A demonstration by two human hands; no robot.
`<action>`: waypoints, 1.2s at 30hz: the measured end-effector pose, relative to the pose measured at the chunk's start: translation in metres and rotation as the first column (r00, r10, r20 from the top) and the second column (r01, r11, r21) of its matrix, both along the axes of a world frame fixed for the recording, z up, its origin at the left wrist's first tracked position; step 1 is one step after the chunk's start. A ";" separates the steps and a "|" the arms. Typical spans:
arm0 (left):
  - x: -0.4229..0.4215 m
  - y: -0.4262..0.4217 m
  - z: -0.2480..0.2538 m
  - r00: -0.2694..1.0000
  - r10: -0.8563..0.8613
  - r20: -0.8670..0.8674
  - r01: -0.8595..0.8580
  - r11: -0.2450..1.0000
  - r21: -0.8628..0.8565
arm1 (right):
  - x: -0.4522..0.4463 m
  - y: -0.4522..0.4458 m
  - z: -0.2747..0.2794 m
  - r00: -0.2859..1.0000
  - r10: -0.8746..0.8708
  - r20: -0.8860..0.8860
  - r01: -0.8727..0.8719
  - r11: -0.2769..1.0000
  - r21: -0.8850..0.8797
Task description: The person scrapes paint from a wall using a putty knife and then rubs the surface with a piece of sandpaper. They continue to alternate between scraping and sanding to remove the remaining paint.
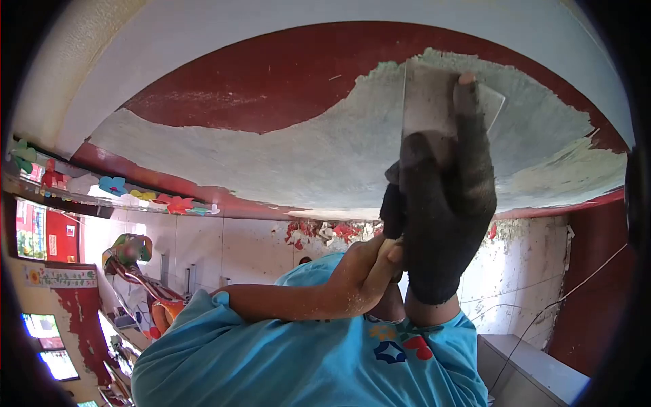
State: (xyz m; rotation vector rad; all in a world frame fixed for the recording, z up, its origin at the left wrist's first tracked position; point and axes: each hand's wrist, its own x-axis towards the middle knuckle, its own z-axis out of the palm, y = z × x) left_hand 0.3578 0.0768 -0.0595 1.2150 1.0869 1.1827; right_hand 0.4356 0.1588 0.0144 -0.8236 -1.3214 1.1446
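Note:
My right hand [447, 210], in a dark knitted glove with one bare fingertip showing, is raised in front of a curved-looking surface. It grips a wide, thin putty knife [430, 102], with a finger stretched along the flat blade. The blade lies over a rough-edged grey patch [305, 159] in the dark red paint [271, 74]. My bare left hand [369, 271] is closed beside the glove's lower part, near the right wrist. A pale and dark piece shows by its fingers, but I cannot make out what it is. White specks dot the left forearm.
A person [132, 251] with a patterned head covering is in the left background. Coloured paper flowers [112, 185] line a ledge. Behind is a white wall [251, 247] with peeling paint. At right are a hanging cable [542, 311] and a grey cabinet [529, 366].

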 end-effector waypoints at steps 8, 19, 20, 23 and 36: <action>0.006 -0.006 -0.002 0.999 0.030 0.034 -0.030 1.000 0.000 | -0.008 0.004 -0.014 0.990 -0.141 0.012 0.130 0.942 0.310; 0.002 -0.002 0.008 0.999 0.025 0.043 -0.024 0.999 -0.038 | -0.004 0.010 -0.014 0.951 -0.225 0.213 0.112 0.891 0.440; 0.003 -0.004 0.005 0.999 0.029 0.044 -0.027 0.998 -0.048 | -0.004 0.011 -0.015 0.935 -0.270 0.228 0.127 0.858 0.498; 0.003 -0.003 -0.001 0.999 0.031 0.031 -0.032 0.999 0.040 | -0.011 0.006 -0.017 0.979 -0.194 0.061 0.161 0.922 0.352; 0.000 0.002 0.002 1.000 0.004 -0.006 -0.004 0.999 0.032 | -0.008 0.012 -0.016 0.921 -0.333 0.200 0.183 0.826 0.534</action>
